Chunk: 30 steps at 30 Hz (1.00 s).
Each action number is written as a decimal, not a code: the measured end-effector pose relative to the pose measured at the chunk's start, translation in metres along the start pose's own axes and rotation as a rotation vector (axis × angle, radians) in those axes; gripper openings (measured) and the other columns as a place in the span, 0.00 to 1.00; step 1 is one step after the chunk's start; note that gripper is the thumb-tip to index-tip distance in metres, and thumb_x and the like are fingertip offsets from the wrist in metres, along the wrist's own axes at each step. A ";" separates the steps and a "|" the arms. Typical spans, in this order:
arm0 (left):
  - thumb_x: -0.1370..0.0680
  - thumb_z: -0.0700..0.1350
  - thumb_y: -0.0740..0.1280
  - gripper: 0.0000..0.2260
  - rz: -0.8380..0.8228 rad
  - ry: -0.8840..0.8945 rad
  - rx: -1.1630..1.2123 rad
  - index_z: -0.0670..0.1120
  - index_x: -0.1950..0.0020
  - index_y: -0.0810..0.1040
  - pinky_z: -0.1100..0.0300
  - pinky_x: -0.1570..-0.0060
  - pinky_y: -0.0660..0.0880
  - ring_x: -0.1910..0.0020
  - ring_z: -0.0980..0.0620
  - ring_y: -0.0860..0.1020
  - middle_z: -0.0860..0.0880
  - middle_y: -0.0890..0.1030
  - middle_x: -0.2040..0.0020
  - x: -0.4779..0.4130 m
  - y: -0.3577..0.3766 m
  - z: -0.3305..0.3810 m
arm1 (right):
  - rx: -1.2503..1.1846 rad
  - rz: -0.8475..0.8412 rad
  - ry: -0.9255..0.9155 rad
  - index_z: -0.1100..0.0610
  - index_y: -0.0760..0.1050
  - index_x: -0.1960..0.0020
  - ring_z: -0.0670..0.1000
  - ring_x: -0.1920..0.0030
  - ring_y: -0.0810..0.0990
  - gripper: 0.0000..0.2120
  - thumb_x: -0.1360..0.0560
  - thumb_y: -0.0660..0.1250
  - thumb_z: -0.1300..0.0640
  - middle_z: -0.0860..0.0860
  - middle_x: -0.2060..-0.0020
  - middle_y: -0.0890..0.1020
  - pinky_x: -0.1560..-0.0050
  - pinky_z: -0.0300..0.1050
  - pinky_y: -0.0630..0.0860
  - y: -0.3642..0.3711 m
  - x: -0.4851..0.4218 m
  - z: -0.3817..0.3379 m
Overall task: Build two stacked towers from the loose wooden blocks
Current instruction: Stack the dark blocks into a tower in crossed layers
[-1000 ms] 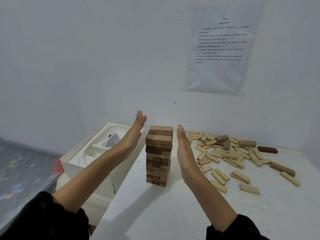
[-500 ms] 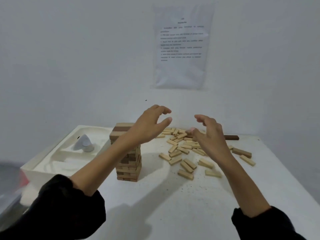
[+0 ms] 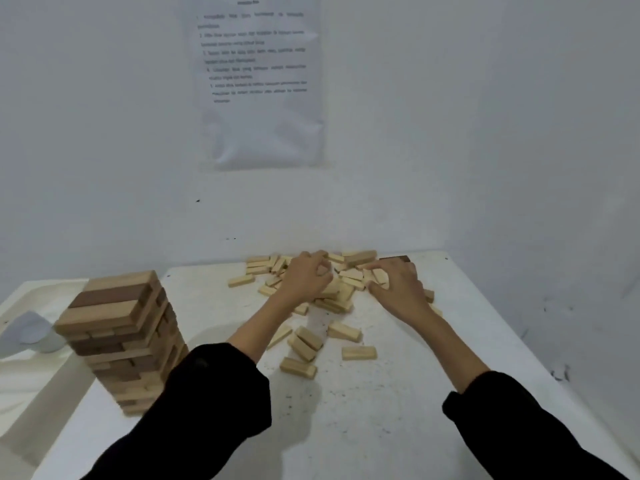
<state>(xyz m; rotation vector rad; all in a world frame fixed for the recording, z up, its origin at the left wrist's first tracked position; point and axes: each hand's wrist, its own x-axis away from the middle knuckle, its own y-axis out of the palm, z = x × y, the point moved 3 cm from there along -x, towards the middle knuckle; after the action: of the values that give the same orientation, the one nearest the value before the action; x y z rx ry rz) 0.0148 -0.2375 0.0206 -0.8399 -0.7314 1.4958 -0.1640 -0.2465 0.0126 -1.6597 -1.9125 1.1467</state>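
At the far left, a white moulded tray (image 3: 24,372) sits against the table's left edge and holds a pale grey object (image 3: 33,332), too blurred to identify. Just beside it, a stacked block tower (image 3: 117,336) stands upright on the left part of the white table (image 3: 363,427); its layers mix light and dark wood. The table surface is scuffed and speckled with dark marks. On the pale wall above the table's far edge hangs a printed sheet in a plastic sleeve (image 3: 259,84); the text is illegible. The left hand (image 3: 304,279) reaches from a black sleeve to the pile of loose wooden blocks (image 3: 341,294) at the table's far centre, fingers curled round light blocks. Further blocks lie scattered nearer the viewer. The right hand (image 3: 398,289) rests on the pile's right side, bent fingers and thumb closing on blocks. A dark brown block (image 3: 394,259) lies just behind it. The side wall at right carries dark smudges.
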 end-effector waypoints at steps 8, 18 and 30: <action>0.19 0.49 0.58 0.17 -0.075 -0.149 -0.204 0.49 0.30 0.69 0.48 0.36 0.65 0.33 0.41 0.61 0.42 0.63 0.33 -0.075 0.031 -0.031 | 0.112 -0.045 0.005 0.55 0.70 0.34 0.55 0.38 0.67 0.19 0.25 0.64 0.58 0.55 0.41 0.72 0.43 0.48 0.68 0.019 -0.075 0.049; 0.23 0.48 0.63 0.12 0.008 -0.040 -0.174 0.44 0.45 0.79 0.53 0.54 0.73 0.51 0.42 0.74 0.42 0.77 0.54 -0.095 0.035 -0.047 | 0.255 -0.145 -0.128 0.49 0.72 0.34 0.53 0.38 0.65 0.19 0.25 0.66 0.57 0.53 0.41 0.70 0.45 0.46 0.69 0.060 -0.116 0.051; 0.27 0.38 0.69 0.10 0.114 0.101 -0.140 0.39 0.47 0.79 0.58 0.62 0.69 0.61 0.47 0.73 0.44 0.75 0.60 -0.076 0.015 -0.023 | 0.268 0.062 -0.105 0.50 0.74 0.43 0.51 0.45 0.70 0.13 0.27 0.69 0.55 0.49 0.47 0.77 0.55 0.43 0.63 0.045 -0.098 0.036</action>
<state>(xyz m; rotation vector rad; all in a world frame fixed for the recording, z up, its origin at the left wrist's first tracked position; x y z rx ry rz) 0.0279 -0.3150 0.0028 -1.0710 -0.7293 1.5039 -0.1366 -0.3513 -0.0210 -1.5489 -1.6881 1.4685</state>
